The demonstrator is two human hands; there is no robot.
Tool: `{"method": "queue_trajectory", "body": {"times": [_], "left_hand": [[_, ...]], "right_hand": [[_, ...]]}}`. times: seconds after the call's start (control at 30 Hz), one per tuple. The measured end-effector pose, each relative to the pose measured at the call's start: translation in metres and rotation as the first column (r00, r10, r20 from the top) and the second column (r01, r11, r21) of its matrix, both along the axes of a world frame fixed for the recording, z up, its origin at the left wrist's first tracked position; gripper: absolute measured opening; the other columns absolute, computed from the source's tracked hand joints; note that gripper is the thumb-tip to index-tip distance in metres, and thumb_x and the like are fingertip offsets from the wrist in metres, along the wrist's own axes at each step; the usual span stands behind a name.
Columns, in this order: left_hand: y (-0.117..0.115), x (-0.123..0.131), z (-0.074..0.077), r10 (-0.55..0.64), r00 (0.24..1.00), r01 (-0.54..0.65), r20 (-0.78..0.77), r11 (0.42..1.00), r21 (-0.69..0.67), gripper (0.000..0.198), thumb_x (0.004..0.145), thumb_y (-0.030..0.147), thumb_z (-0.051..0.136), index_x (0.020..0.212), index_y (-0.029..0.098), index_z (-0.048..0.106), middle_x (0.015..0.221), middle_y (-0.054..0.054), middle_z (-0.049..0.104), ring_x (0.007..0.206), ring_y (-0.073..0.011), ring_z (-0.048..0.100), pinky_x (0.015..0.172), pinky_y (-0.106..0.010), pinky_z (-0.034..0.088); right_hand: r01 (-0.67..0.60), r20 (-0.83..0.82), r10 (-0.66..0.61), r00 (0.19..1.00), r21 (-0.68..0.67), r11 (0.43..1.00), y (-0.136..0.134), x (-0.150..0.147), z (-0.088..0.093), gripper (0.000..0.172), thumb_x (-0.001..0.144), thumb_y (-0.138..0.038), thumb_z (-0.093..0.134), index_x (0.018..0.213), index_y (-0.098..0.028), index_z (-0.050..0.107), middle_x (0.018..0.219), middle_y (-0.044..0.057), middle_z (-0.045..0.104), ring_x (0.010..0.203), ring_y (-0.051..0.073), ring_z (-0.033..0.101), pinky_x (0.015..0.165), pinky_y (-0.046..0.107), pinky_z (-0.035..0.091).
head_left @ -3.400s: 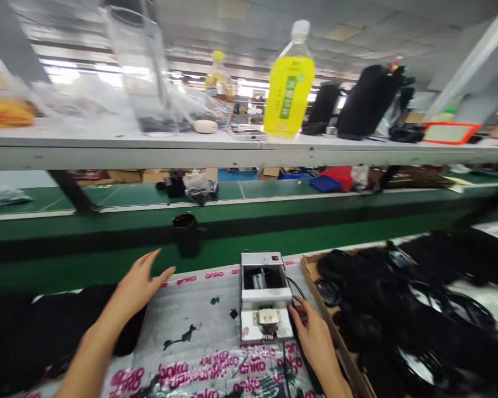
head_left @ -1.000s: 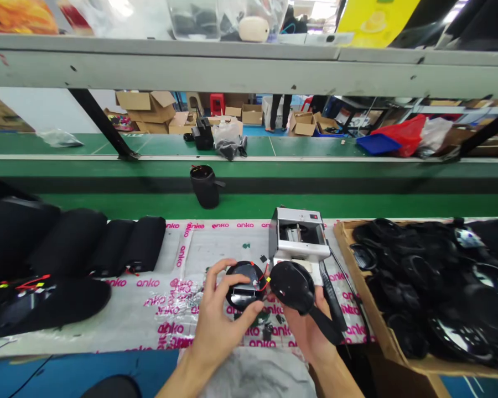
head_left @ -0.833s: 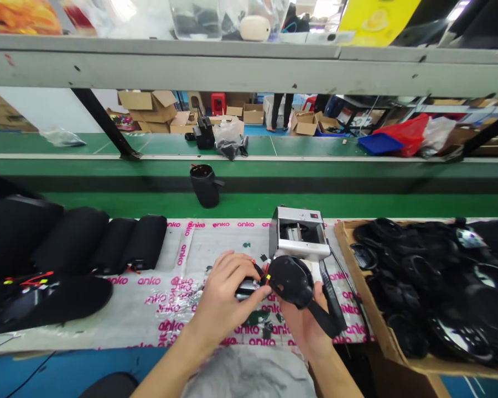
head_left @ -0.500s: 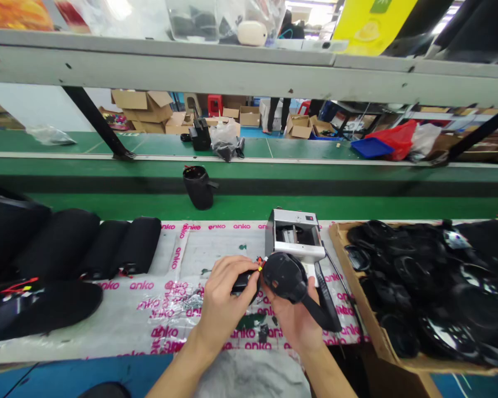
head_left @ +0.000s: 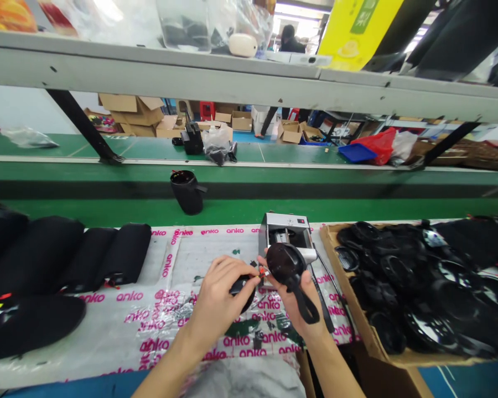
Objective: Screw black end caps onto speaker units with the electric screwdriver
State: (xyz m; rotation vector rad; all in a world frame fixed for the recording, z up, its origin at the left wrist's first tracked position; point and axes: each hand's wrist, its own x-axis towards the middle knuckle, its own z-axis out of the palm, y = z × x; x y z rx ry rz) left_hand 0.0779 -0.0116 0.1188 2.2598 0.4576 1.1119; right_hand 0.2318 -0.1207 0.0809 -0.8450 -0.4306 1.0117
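My left hand point(head_left: 218, 301) is closed over a small round black part point(head_left: 240, 287) with red and yellow wires at its edge. My right hand point(head_left: 296, 307) grips a black round cap with a strap point(head_left: 288, 268), held upright right beside the wired part. Both hands hover over a plastic sheet printed "anko" point(head_left: 157, 298). A small grey metal machine point(head_left: 286, 232) stands just behind the cap.
A cardboard tray point(head_left: 344, 287) full of black round parts lies at the right. Black cylindrical bodies point(head_left: 87, 254) lie in a row at the left. A black cylinder point(head_left: 186, 190) stands on the green conveyor point(head_left: 357, 210). A grey shelf point(head_left: 232, 83) runs overhead.
My left hand has closed further over the wired part, hiding most of it. The cap in my right hand has risen and tipped upright. The view has shifted slightly right.
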Motion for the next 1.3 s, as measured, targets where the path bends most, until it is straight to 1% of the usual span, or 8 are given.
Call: {"method": "queue_trajectory", "body": {"times": [0.13,0.27,0.53,0.8,0.97,1.07,1.17,1.3], "left_hand": [[-0.003,-0.001,-0.004,0.02,1.0,-0.02,0.011,1.0,-0.009,0.01,0.102,0.014,0.074,0.105,0.023,0.071,0.095,0.0,0.08,0.089,-0.0192,0.074,0.086,-0.035,0.055],[-0.006,0.0,-0.006,0.059,0.998,-0.058,0.018,0.998,-0.039,0.01,0.101,0.013,0.074,0.103,0.022,0.072,0.095,-0.001,0.079,0.089,-0.0189,0.074,0.084,-0.033,0.056],[-0.005,-0.002,-0.005,0.024,0.999,-0.022,0.031,0.998,-0.055,0.012,0.1,0.012,0.076,0.105,0.022,0.072,0.095,-0.001,0.08,0.09,-0.0193,0.074,0.085,-0.033,0.056],[-0.006,-0.001,-0.005,-0.01,0.999,0.012,0.034,0.998,-0.066,0.016,0.098,0.009,0.077,0.104,0.023,0.073,0.098,0.001,0.082,0.091,-0.0171,0.073,0.086,-0.031,0.055],[-0.007,-0.003,-0.003,0.032,0.999,-0.03,0.022,0.997,-0.07,0.012,0.1,0.011,0.074,0.103,0.023,0.072,0.101,-0.002,0.076,0.097,-0.0186,0.073,0.088,-0.031,0.056],[-0.005,-0.013,0.0,-0.012,1.0,0.009,-0.02,0.989,-0.147,0.015,0.099,0.015,0.076,0.11,0.024,0.07,0.11,-0.005,0.072,0.108,-0.0206,0.073,0.095,-0.031,0.058],[-0.002,-0.025,0.0,-0.055,0.994,0.035,-0.097,0.978,-0.203,0.015,0.096,0.013,0.074,0.104,0.025,0.072,0.123,-0.007,0.066,0.119,-0.0216,0.071,0.102,-0.032,0.057],[-0.003,-0.031,-0.008,-0.024,0.995,0.004,-0.095,0.978,-0.208,0.012,0.099,0.014,0.072,0.099,0.025,0.074,0.124,-0.007,0.063,0.117,-0.0206,0.071,0.103,-0.032,0.056]], "right_hand": [[-0.042,0.092,0.043,0.995,-0.014,0.999,-0.003,0.0,0.004,0.076,0.093,-0.074,0.073,0.154,-0.029,0.062,0.139,0.013,0.078,0.145,0.038,0.064,0.129,0.062,0.044],[-0.021,0.247,0.034,0.968,-0.056,0.998,-0.008,-0.002,0.009,0.08,0.092,-0.074,0.074,0.156,-0.029,0.058,0.136,0.013,0.078,0.139,0.039,0.068,0.126,0.06,0.047],[-0.05,0.347,0.054,0.936,-0.021,0.999,-0.002,0.0,0.007,0.075,0.098,-0.071,0.069,0.16,-0.031,0.053,0.15,0.014,0.071,0.138,0.037,0.069,0.123,0.057,0.051],[-0.196,0.477,0.197,0.856,-0.051,0.979,-0.004,0.014,0.021,0.082,0.089,-0.078,0.075,0.158,-0.037,0.057,0.152,0.011,0.07,0.134,0.034,0.073,0.119,0.051,0.056],[-0.217,0.567,0.219,0.794,-0.071,0.974,-0.003,0.017,0.021,0.08,0.089,-0.076,0.076,0.156,-0.036,0.061,0.162,0.01,0.062,0.15,0.034,0.061,0.119,0.043,0.057],[-0.222,0.545,0.215,0.81,-0.054,0.973,0.0,0.013,0.019,0.08,0.09,-0.076,0.075,0.157,-0.034,0.061,0.16,0.011,0.064,0.148,0.034,0.063,0.118,0.043,0.058],[-0.227,0.496,0.212,0.842,-0.031,0.974,0.002,0.008,0.015,0.082,0.09,-0.078,0.073,0.158,-0.034,0.059,0.157,0.011,0.066,0.141,0.033,0.068,0.121,0.045,0.054],[-0.216,0.532,0.217,0.818,-0.065,0.974,0.002,0.004,0.013,0.081,0.09,-0.079,0.073,0.156,-0.034,0.06,0.159,0.01,0.063,0.147,0.033,0.063,0.127,0.044,0.049]]}}
